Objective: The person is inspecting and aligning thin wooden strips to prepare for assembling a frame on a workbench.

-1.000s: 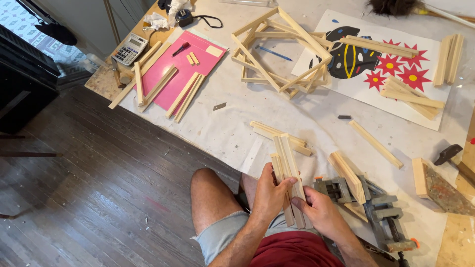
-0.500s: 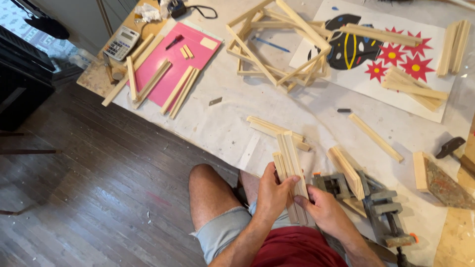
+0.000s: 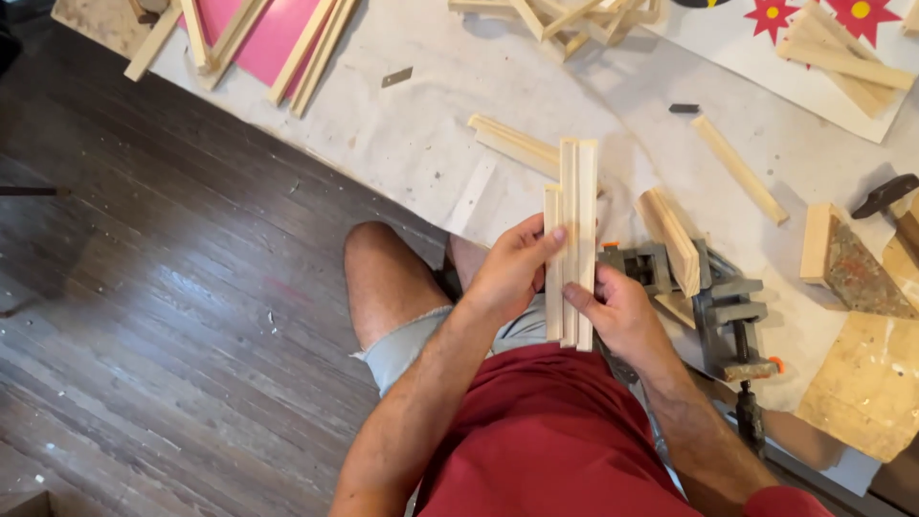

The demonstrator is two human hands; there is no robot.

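A bundle of pale wooden strips (image 3: 572, 230) stands on end above my lap, gripped from both sides. My left hand (image 3: 512, 268) wraps its left edge with the thumb pressed on the front. My right hand (image 3: 617, 311) clasps the lower right edge. Just right of the bundle sits a grey metal clamp (image 3: 713, 306) with a wooden block (image 3: 670, 239) in it.
A white sheet (image 3: 421, 124) covers the floor work area, with loose wooden strips (image 3: 512, 144), a single stick (image 3: 739, 168), a pink board (image 3: 268, 38), a hammer (image 3: 885, 196) and a wedge block (image 3: 842, 258). Dark wood floor (image 3: 163, 316) lies to the left.
The camera has tilted down and closer to my lap. I have raised the bundle of strips and squared it between both hands.
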